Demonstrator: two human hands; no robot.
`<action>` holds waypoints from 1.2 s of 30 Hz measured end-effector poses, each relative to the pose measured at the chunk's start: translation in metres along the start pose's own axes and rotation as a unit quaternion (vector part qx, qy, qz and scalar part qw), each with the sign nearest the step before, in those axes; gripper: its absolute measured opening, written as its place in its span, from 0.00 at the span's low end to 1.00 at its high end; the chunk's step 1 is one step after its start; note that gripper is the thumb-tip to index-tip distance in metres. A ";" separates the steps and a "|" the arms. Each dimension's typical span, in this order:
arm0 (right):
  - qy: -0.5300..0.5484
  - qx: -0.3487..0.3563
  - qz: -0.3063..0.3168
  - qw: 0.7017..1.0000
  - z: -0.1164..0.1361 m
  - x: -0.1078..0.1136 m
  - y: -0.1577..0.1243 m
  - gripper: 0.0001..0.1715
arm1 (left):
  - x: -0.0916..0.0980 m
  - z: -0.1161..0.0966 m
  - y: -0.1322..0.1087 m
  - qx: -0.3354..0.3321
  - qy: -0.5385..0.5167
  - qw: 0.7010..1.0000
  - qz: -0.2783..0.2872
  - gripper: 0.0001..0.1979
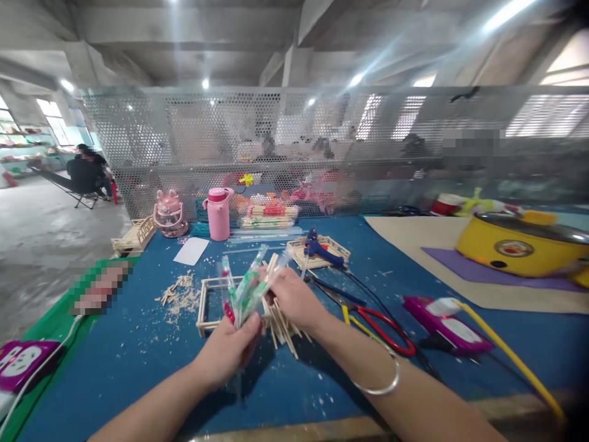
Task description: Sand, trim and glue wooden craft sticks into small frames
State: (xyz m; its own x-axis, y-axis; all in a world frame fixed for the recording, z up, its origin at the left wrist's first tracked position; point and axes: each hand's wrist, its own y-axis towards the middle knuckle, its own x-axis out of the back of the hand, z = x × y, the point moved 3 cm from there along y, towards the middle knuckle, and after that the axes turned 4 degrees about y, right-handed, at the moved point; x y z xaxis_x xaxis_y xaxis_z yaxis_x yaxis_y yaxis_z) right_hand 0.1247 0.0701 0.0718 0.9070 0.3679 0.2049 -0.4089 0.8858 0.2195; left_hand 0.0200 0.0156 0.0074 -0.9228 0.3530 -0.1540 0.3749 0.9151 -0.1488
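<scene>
My left hand (237, 347) is closed around the lower end of a clear plastic wrapper (251, 288) with green and red print, held upright above the table. My right hand (294, 298) is closed on a bunch of thin wooden sticks (270, 267) at the wrapper's right side; its fingertips are partly hidden. More wooden sticks (288, 334) fan out below that hand. Behind both hands lies a rectangular frame of glued sticks (202, 307), partly covered by the wrapper. A blue glue gun (322, 250) rests on another stick frame (343, 250) farther back.
Red-handled scissors (386, 331) and a purple power strip (448, 325) lie at right, before a yellow electric pot (515, 245). Wood scraps (179, 294) lie at left. A pink bottle (218, 215) stands near the perforated metal screen (193, 135). A person (87, 172) sits far left.
</scene>
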 end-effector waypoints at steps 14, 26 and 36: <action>-0.018 -0.125 -0.182 0.975 -0.046 0.094 0.032 0.24 | 0.020 -0.011 0.003 -0.011 -0.215 0.974 -0.072 0.27; -0.079 -0.061 0.196 0.976 -0.028 -0.014 -0.025 0.20 | 0.001 0.001 0.003 0.080 0.051 0.995 0.022 0.19; 0.080 -0.021 0.004 0.997 -0.030 0.009 -0.009 0.24 | -0.001 -0.031 0.014 -0.117 0.040 0.985 -0.122 0.16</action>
State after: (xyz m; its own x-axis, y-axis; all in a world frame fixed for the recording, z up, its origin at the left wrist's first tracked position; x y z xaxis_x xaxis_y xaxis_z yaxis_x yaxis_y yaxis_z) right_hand 0.1391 0.0742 0.0433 0.9098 0.4119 0.0506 -0.4140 0.8926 0.1787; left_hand 0.0234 0.0346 0.0358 -0.9905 0.1229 -0.0621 0.1192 0.9911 0.0598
